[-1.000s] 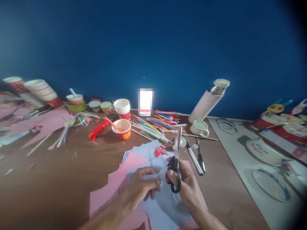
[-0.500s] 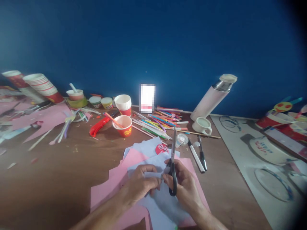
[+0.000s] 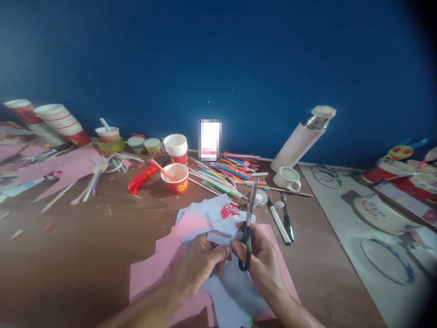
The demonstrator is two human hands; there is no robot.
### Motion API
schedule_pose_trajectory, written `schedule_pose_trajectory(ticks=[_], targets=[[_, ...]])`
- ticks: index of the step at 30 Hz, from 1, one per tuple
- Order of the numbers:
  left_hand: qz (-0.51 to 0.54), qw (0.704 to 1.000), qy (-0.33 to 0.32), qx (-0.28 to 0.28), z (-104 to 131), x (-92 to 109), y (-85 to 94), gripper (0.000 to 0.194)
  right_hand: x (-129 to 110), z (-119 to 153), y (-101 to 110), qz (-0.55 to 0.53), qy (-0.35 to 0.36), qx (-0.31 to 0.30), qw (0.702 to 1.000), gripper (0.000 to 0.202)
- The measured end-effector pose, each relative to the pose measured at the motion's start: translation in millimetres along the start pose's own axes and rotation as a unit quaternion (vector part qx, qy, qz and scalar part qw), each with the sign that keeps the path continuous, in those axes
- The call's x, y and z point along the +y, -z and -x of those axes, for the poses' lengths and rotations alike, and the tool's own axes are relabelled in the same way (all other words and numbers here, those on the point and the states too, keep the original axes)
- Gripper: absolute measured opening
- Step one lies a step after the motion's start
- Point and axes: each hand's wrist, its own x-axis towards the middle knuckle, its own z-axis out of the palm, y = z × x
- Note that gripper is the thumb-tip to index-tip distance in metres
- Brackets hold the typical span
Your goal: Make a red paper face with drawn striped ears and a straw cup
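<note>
My left hand (image 3: 205, 257) pinches a narrow pale blue paper strip (image 3: 220, 238), its thumb and fingers closed at the strip's edge. Opposite it, my right hand (image 3: 261, 250) carries black-handled scissors (image 3: 251, 207) hooked on the hand, blades together and pointing away from me. The right thumb and fingers also close on the strip's right end. Both hands are above overlapping blue sheets (image 3: 235, 291) and pink sheets (image 3: 150, 278). A red round cut-out with dark eye-like marks (image 3: 229, 211) rests on the blue paper just beyond the hands.
Past the paper lie a red paper cup (image 3: 175, 180), a red stapler-like tool (image 3: 141, 180) and many coloured sticks (image 3: 221, 175). A white marker (image 3: 278, 223), a mug (image 3: 287, 178) and a tall flask (image 3: 300, 141) stand or lie to the right. Stacked cups (image 3: 61, 123) are at far left.
The scissors have tilted, their tips swinging to the right. The paper strip has risen slightly between my hands, and both hands keep their grip.
</note>
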Motion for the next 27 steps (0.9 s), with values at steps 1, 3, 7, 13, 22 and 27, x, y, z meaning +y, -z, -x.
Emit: schedule_pose_trajectory(ticks=[1, 3, 7, 13, 22, 27], targets=[[-0.002, 1.0, -0.007, -0.004, -0.3, -0.2, 0.8, 0.015, 0.4, 0.0, 0.3, -0.003, -0.005, -0.005, 1.0, 0.033], [-0.008, 1.0, -0.02, -0.012, -1.0, -0.7, 2.2, 0.012, 2.8, -0.2, 1.6, -0.009, -0.016, -0.016, 1.0, 0.035], [-0.016, 1.0, -0.013, -0.012, -2.0, -1.9, 3.2, 0.012, 8.8, -0.7, 4.3, -0.01, -0.022, -0.029, 0.999, 0.036], [-0.064, 0.997, -0.033, -0.037, -0.7, -1.6, 4.5, 0.026, 7.0, -0.6, 5.3, 0.002, -0.011, -0.001, 1.0, 0.037], [-0.038, 0.999, -0.034, -0.019, -3.1, -1.2, 3.3, 0.037, 5.6, -1.3, 8.5, 0.042, 0.011, 0.035, 0.998, 0.036], [-0.017, 0.999, -0.045, -0.021, -3.7, -2.4, 3.1, 0.032, 10.9, 0.0, 9.7, 0.049, 0.011, 0.033, 0.998, 0.037]])
